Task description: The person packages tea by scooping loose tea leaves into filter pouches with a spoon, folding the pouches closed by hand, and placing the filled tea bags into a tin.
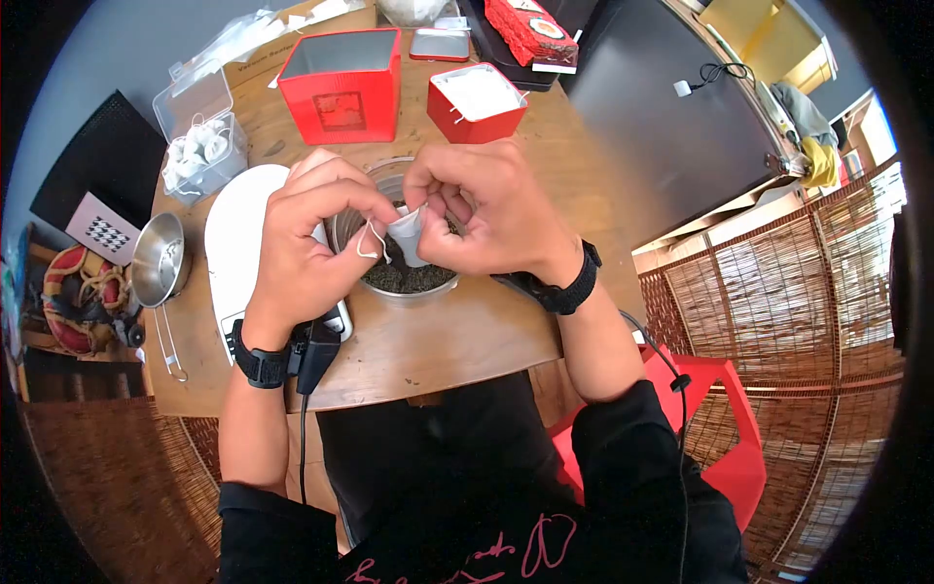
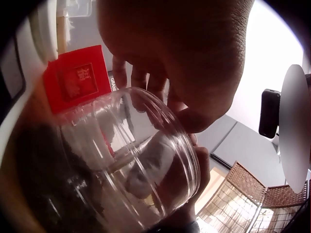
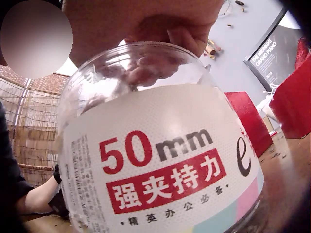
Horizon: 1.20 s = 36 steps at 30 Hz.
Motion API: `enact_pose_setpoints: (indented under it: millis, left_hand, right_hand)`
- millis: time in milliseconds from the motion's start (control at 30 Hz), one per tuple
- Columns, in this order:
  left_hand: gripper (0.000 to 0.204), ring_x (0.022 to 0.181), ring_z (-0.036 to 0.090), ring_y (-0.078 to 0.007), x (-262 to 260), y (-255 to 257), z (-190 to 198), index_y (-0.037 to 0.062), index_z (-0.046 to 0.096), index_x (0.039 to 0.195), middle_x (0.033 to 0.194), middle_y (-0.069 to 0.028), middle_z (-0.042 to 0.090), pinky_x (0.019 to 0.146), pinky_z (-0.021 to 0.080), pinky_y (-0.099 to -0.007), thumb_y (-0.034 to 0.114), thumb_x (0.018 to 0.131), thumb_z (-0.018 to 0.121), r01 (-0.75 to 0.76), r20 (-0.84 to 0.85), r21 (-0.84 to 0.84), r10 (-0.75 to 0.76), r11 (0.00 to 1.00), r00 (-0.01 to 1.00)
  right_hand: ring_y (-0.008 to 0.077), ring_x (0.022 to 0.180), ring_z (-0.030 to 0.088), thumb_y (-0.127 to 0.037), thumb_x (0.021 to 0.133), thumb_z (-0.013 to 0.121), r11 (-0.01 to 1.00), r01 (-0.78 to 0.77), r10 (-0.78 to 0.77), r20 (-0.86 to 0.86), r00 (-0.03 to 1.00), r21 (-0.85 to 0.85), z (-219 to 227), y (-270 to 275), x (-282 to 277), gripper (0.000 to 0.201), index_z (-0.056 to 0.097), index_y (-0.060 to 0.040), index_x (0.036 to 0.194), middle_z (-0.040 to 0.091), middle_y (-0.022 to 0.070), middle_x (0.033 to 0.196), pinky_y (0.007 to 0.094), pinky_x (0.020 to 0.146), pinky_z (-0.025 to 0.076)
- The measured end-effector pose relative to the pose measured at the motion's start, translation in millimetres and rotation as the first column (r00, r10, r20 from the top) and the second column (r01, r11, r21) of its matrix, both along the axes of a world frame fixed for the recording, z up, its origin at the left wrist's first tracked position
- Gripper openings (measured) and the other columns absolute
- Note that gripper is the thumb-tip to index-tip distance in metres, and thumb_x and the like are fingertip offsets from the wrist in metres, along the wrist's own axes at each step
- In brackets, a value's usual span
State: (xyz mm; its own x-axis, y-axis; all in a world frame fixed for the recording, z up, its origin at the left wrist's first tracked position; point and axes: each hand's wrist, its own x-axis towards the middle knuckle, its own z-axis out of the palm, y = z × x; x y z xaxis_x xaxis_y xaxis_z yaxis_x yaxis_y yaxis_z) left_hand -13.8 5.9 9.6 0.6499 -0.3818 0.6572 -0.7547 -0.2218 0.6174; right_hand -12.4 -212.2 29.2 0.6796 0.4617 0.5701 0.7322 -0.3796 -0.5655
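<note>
My left hand (image 1: pixel 311 229) and right hand (image 1: pixel 491 206) meet over a clear plastic jar (image 2: pixel 192 160). Between them is a small white drawstring tea bag (image 1: pixel 407 237), its rim pinched by thumb and fingers on either side. A white string (image 1: pixel 367 253) loops down by the left fingertips. Dark loose tea leaves (image 1: pixel 413 280) lie inside the jar, below the bag. In the right wrist view a printed label (image 3: pixel 165 155) covers much of the jar's side. The bag's contents are hidden.
Left of the jar is a white scale-like device (image 1: pixel 238 234). A clear box (image 1: pixel 229 161) of white bags and a metal strainer (image 1: pixel 161 258) stand farther left. Behind are an open red tin (image 1: pixel 375 102) and a smaller red box (image 1: pixel 496 127) holding white bags.
</note>
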Motion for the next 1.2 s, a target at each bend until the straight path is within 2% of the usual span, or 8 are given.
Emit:
enact_pose_setpoints:
  millis: [200,300,367,467,667,767,833,1200]
  left_hand:
    - [0.014,0.082,0.059,-0.0253,0,4,3,0.0049,0.068,0.078,0.078,-0.0065,0.064,0.083,0.044,-0.0361,0.005,0.064,0.069,-0.090,0.045,0.122,0.085,0.988,0.995]
    - [0.025,0.085,0.061,-0.0235,0,6,3,0.0037,0.069,0.090,0.085,-0.0065,0.067,0.085,0.045,-0.0353,0.004,0.065,0.069,-0.045,0.049,0.164,0.038,0.985,0.998]
    - [0.040,0.095,0.064,-0.0223,-6,-1,0,0.0033,0.067,0.110,0.098,-0.0078,0.070,0.092,0.047,-0.0355,0.008,0.071,0.074,-0.040,-0.181,-0.115,0.018,0.993,0.983]
    - [0.055,0.104,0.065,-0.0228,-4,-3,-1,0.0041,0.064,0.125,0.110,-0.0100,0.069,0.098,0.047,-0.0360,0.018,0.075,0.082,-0.007,-0.175,-0.090,-0.009,0.996,0.985]
    - [0.054,0.111,0.062,-0.0174,-5,-1,-2,0.0001,0.066,0.121,0.119,-0.0089,0.068,0.100,0.047,-0.0337,0.011,0.074,0.088,-0.055,-0.111,0.041,0.059,0.998,0.992]
    - [0.047,0.107,0.063,-0.0153,-8,-1,0,-0.0004,0.066,0.120,0.114,-0.0072,0.070,0.096,0.048,-0.0309,0.012,0.079,0.085,-0.044,-0.236,0.003,0.043,0.999,0.971]
    - [0.038,0.097,0.066,-0.0132,-6,-4,-3,0.0005,0.070,0.114,0.104,-0.0064,0.073,0.090,0.050,-0.0282,0.016,0.082,0.085,-0.077,-0.289,-0.219,0.010,0.973,0.957]
    - [0.036,0.097,0.064,-0.0112,-1,5,0,-0.0022,0.066,0.119,0.109,-0.0062,0.070,0.090,0.050,-0.0264,0.012,0.088,0.077,-0.017,-0.297,-0.114,-0.017,0.993,0.955]
  right_hand:
    - [0.0207,0.054,0.062,-0.014,0.067,0.070,1.000,-0.020,0.020,0.039,0.999,-0.014,-2,-1,2,0.015,0.061,-0.0085,0.077,0.061,0.0046,0.061,0.0319,0.051,0.047]
    - [0.0168,0.050,0.060,-0.011,0.068,0.069,0.998,-0.030,0.028,0.036,0.999,0.058,-2,1,2,0.013,0.062,-0.0073,0.079,0.061,0.0046,0.060,0.0301,0.050,0.046]
    - [0.0138,0.049,0.058,-0.009,0.068,0.069,0.994,0.018,-0.020,0.011,1.000,0.104,0,-2,1,0.013,0.063,-0.0066,0.080,0.060,0.0040,0.060,0.0283,0.049,0.045]
    - [0.0049,0.047,0.050,-0.003,0.071,0.068,0.972,0.046,-0.043,-0.019,0.999,0.231,-4,-2,5,0.013,0.065,-0.0047,0.083,0.056,0.0002,0.059,0.0225,0.048,0.040]
    - [-0.0004,0.050,0.046,-0.003,0.076,0.070,0.921,0.047,-0.023,-0.065,0.998,0.386,-5,1,5,0.008,0.065,-0.0035,0.083,0.053,-0.0057,0.060,0.0201,0.048,0.034]
    - [-0.0015,0.051,0.045,-0.004,0.078,0.072,0.937,0.042,-0.038,-0.016,0.999,0.346,-7,-4,9,0.008,0.066,-0.0036,0.083,0.052,-0.0072,0.060,0.0191,0.048,0.033]
    - [-0.0016,0.052,0.045,-0.004,0.080,0.072,0.931,0.055,-0.052,-0.018,0.998,0.360,-11,-6,13,0.007,0.066,-0.0035,0.082,0.052,-0.0076,0.060,0.0186,0.048,0.032]
    - [-0.0010,0.054,0.044,-0.016,0.085,0.080,0.907,0.092,-0.042,-0.131,0.991,0.411,-11,-1,15,0.018,0.072,-0.0015,0.093,0.059,-0.0051,0.070,0.0188,0.049,0.031]
